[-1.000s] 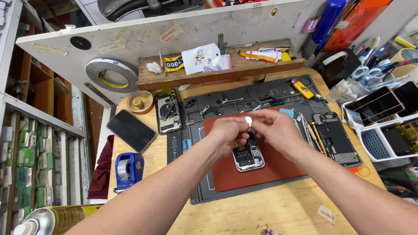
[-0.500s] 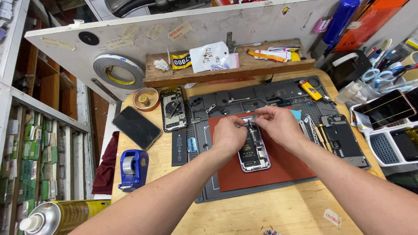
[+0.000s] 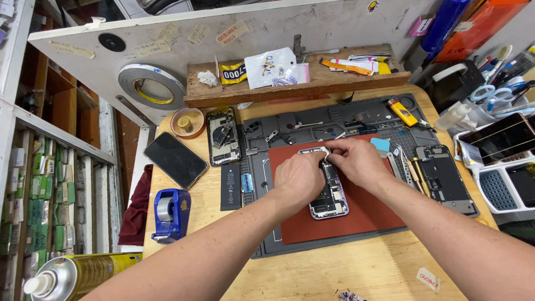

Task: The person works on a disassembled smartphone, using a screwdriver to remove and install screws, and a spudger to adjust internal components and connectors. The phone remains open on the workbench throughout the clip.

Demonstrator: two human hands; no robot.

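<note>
An opened phone (image 3: 330,198) with its insides showing lies on a red mat (image 3: 368,214) in the middle of a grey work mat (image 3: 267,245). My left hand (image 3: 301,179) rests on the phone's left side, fingers curled down onto it. My right hand (image 3: 356,161) presses on the phone's upper end, its fingertips pinched at a small white piece (image 3: 322,150) there. Whether the piece is gripped or only touched, I cannot tell.
Another opened phone (image 3: 223,135), a black battery (image 3: 230,185), a dark phone lying flat (image 3: 175,159) and a blue tape dispenser (image 3: 170,213) lie to the left. A phone frame (image 3: 446,177) and tools lie right. A wooden shelf (image 3: 290,89) runs behind. A spray can (image 3: 72,274) stands front left.
Both hands have lowered from above the phone onto it. The small white piece held up between the fingers earlier is now down at the phone's top end.
</note>
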